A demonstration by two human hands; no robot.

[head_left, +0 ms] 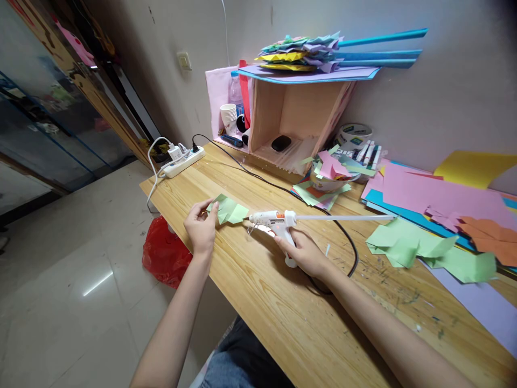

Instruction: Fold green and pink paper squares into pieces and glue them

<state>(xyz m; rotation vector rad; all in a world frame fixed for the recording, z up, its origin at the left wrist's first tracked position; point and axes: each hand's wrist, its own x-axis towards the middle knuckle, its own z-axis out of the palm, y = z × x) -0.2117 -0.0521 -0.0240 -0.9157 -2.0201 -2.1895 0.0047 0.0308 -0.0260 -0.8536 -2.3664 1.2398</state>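
Observation:
My left hand (201, 226) pinches a folded light-green paper piece (228, 210) just above the wooden table (283, 312). My right hand (304, 252) grips the handle of a white glue gun (274, 222). Its nozzle points left and almost touches the green paper. A long translucent glue stick (343, 217) sticks out of the gun's back toward the right. The gun's black cord (351, 248) curls behind my right wrist and runs back to a white power strip (181, 160).
Green paper scraps (407, 245) and pink, blue and orange sheets (436, 194) cover the table's right side. A bowl of paper bits (333, 173), markers and a tape roll stand by an open wooden box (294, 124). A red bag (165, 253) lies on the floor.

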